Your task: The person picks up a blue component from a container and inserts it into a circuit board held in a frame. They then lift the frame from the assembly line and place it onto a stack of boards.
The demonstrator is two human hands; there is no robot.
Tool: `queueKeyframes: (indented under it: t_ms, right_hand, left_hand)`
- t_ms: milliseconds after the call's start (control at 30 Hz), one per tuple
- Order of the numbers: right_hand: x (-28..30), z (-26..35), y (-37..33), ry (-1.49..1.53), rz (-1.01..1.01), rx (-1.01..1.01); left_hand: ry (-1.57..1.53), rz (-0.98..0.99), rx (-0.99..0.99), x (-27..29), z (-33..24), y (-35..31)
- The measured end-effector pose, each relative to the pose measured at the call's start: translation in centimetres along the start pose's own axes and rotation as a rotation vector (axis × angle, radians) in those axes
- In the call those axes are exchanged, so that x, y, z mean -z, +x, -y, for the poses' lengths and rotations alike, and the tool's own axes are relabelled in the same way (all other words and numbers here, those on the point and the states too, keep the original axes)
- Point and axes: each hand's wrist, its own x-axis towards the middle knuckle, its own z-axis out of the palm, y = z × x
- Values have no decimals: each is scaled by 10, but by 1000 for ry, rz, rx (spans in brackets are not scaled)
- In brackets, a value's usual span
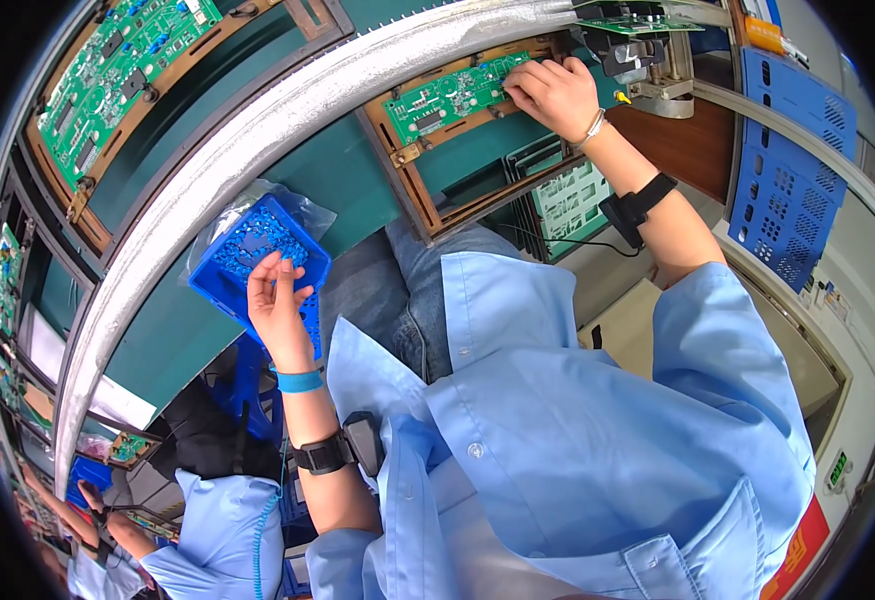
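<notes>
- My left hand sits at about 8 o'clock of the view, fingers spread apart and dipping into a blue plastic bin lined with a clear bag; the bin is full of small blue parts.
- I cannot tell whether a part is already pinched between thumb and forefinger; the fingertips touch the pile but nothing shows clamped.
- My right hand is up at 1 o'clock, fingers curled together and pressing on the right end of a green circuit board that lies in a brown wooden carrier frame on the conveyor.
- I judge the blue parts to be light, stiff and a bit slippery in a heap; best taken one at a time by the body with two fingertips, not scooped.
- The board looks rigid but fragile: I would steady it by its edge or bare corners, keeping off the soldered components.
- A curved metal rail runs from 7 to 12 o'clock between this carrier and another board at 10 o'clock.
- A blue perforated crate stands at 2 o'clock; a co-worker's sleeve shows at 7 o'clock.
</notes>
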Motion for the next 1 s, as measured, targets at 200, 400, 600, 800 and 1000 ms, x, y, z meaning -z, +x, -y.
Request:
queueKeyframes:
  t_ms: [200,400,600,800,1000]
  right_hand:
    - [-2,-5,0,260,-16,-118]
    - [-15,-10,-7,242,-80,-150]
    - [-22,-6,-16,270,-97,-162]
    - [-24,-8,-11,159,-137,-8]
    - [-9,10,0,79,-138,21]
  left_hand:
    - [-53,-57,-26,-2,-1,-2]
    - [-86,-110,-107,35,5,-8]
    - [-159,-43,-137,105,42,-34]
    - [-99,-180,69,148,135,-56]
    - [-30,-314,343,171,233,-86]
